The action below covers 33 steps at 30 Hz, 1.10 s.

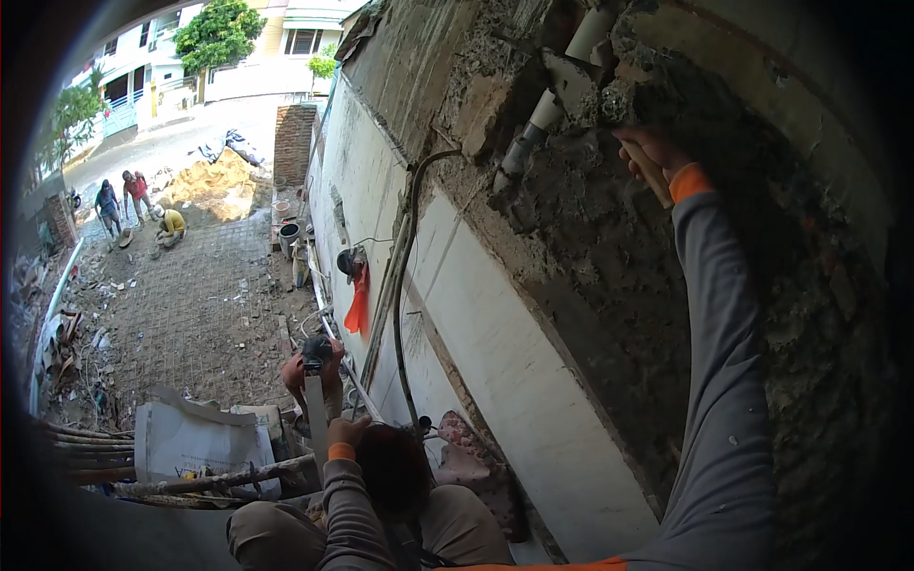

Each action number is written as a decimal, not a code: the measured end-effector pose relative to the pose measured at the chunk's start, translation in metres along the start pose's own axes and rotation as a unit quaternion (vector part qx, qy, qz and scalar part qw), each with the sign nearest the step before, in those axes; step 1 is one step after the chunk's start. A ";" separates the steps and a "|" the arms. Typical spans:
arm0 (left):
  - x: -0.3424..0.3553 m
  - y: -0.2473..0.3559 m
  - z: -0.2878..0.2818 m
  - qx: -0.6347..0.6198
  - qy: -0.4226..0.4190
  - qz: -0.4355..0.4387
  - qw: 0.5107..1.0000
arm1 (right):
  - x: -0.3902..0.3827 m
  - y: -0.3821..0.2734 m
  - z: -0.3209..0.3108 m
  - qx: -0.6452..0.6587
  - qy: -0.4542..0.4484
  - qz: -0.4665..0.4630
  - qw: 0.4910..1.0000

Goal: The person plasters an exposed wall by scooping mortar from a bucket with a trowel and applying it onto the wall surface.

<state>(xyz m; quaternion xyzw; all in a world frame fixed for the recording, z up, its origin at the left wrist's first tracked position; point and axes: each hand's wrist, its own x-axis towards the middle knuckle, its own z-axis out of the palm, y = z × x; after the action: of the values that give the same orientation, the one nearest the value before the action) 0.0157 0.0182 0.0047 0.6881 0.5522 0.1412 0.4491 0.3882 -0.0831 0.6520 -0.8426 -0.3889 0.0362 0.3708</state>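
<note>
My right hand (653,152) is raised to the rough wall and grips the handle of a trowel (574,84). Its blade, smeared with grey mortar, rests against the broken masonry beside a white pipe (545,114) that runs slanting through a gap. Wet grey mortar (609,247) covers the wall below the hand. My left hand (347,431) is low, above my knees, and holds a flat grey board (315,411) upright. Both sleeves are grey with orange cuffs.
I am high on the wall. A black cable (400,285) hangs down the white wall (495,352). Directly below, a person (312,366) reaches up. Farther down lie a steel mesh yard (190,305), a sand pile (217,186), buckets and three people (138,205). Bamboo poles (219,479) and a sack (190,443) are at my left.
</note>
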 end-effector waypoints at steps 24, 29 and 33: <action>0.003 0.005 -0.002 0.008 -0.015 0.011 1.000 | 0.019 -0.018 -0.062 -0.415 0.168 -0.002 0.894; -0.002 0.010 -0.001 0.007 -0.054 -0.017 0.998 | -0.001 -0.045 -0.066 -0.496 0.192 0.042 0.846; 0.005 -0.007 0.004 0.001 0.012 0.025 1.000 | -0.022 -0.059 -0.048 -0.643 0.244 -0.009 0.726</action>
<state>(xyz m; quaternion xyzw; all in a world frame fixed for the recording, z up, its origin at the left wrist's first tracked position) 0.0155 0.0207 -0.0047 0.7002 0.5403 0.1602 0.4383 0.3528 -0.1015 0.7204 -0.8554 -0.2233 -0.4326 -0.1769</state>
